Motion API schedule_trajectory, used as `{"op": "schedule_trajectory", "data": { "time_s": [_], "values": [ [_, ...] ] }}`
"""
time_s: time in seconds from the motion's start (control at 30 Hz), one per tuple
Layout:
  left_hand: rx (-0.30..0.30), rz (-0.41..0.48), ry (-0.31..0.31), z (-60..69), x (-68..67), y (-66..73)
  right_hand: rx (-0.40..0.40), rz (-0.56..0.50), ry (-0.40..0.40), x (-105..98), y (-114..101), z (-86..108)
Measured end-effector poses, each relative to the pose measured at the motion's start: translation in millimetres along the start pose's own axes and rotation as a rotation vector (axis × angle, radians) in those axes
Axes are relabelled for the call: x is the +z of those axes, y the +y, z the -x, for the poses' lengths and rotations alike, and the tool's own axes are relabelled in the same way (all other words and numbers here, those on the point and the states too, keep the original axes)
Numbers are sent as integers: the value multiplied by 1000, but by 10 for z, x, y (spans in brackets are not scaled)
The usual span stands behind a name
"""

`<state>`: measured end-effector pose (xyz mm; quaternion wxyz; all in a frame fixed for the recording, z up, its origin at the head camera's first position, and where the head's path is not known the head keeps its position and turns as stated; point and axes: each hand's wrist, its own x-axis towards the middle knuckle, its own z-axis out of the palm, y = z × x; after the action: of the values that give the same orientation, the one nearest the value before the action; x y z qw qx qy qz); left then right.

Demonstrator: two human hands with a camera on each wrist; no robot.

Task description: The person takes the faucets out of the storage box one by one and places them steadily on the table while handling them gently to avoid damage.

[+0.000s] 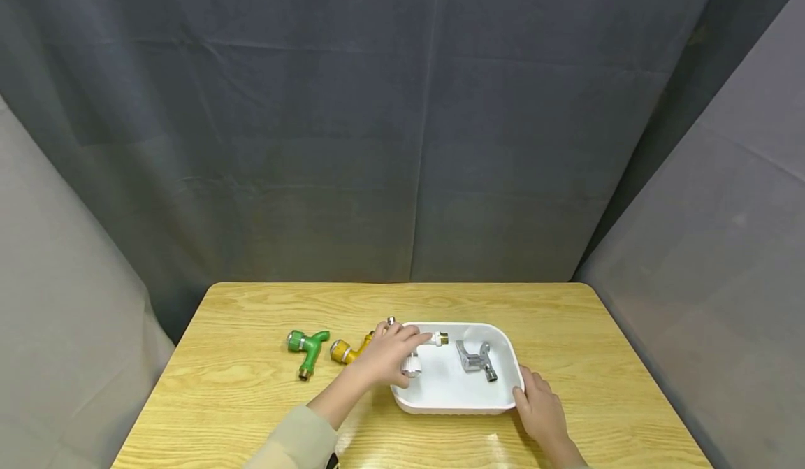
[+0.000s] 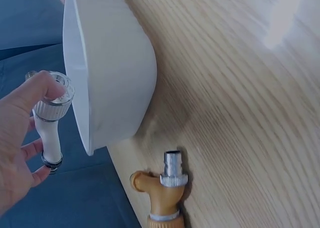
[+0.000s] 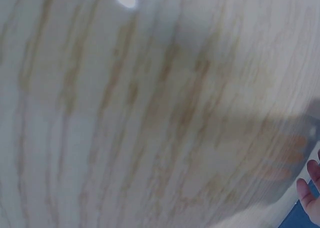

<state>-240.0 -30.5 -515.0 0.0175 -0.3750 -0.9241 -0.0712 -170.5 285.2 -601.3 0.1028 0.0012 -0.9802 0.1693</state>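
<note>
Over the left end of a white plastic tub [image 1: 453, 402], my left hand [image 1: 386, 357] holds a white tap [image 2: 50, 135]. Its thumb presses the ribbed, clear-topped knob, and fingers curl behind the white body in the left wrist view. Part of the tap is hidden by the hand in the head view. Inside the tub, toward the right, lies a silver tap [image 1: 476, 361]. My right hand [image 1: 542, 413] rests against the tub's right side near the front corner, fingers extended. Only its fingertips [image 3: 312, 183] enter the right wrist view.
Left of the tub, a yellow tap [image 1: 346, 351] lies on the wooden table [image 1: 251, 399], partly behind my left forearm. Farther left is a green tap [image 1: 308, 347]. Grey cloth [image 1: 377, 140] hangs behind the table, with paler cloth at both sides.
</note>
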Motion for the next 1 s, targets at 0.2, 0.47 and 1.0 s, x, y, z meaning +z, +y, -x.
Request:
{"op": "schedule_trajectory", "data": {
  "time_s": [0.2, 0.47, 1.0],
  "values": [
    [-15, 24, 21, 193, -60, -56, -9, -13, 22, 11, -7, 2],
    [-21, 67, 86, 425, -39, -152, -30, -17, 48, 36, 17, 11],
    [-44, 112, 202, 920, 199, -182, -74, -33, 127, 57, 21, 15]
  ]
}}
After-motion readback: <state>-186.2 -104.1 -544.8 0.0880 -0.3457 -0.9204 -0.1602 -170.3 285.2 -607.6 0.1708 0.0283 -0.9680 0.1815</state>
